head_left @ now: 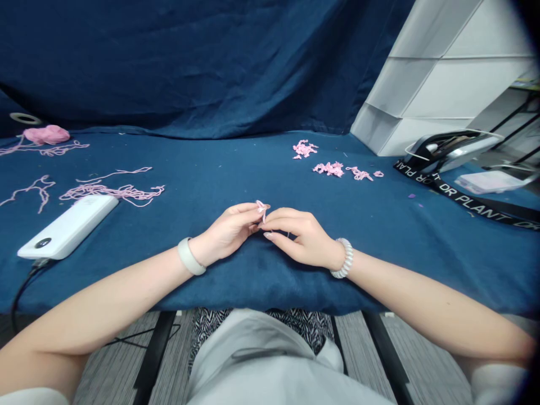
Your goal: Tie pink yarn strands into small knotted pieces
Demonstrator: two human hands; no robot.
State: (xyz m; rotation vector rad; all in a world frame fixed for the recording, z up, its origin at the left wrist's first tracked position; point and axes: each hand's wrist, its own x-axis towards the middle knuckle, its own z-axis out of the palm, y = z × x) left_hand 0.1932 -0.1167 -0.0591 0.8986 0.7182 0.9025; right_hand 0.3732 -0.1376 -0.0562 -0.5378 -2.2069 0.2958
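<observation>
Fingers point(242, 209) of both hands converge at centre frame, just above the front edge of the counter point(236, 169), which is covered in dark blue cloth. Left hand point(225, 230): thumb and fingertips together, pinching a small loop of pink yarn point(262, 210) that stands up from the tips. Right hand point(301, 239): fingers slightly spread, tips just beside the loop; contact with it cannot be confirmed from this view. Left wrist carries a pale wristband point(191, 256); right wrist, a coiled bracelet point(343, 257).

Upper centre-right of frame: small clusters of pink yarn pieces point(328, 169), well apart from the hands. Left of frame: loose pink yarn strands point(112, 192). Upper left: pink yarn ball point(46, 135), with a strand trailing from it. White power bank point(67, 226) lies at an angle below the strands, its black cable point(20, 289) running over the counter edge. Right of frame: black lanyard point(464, 199) with white lettering, lying flat. Upper right: white shelf unit point(422, 79), standing beside a dark blue backdrop point(169, 62).
</observation>
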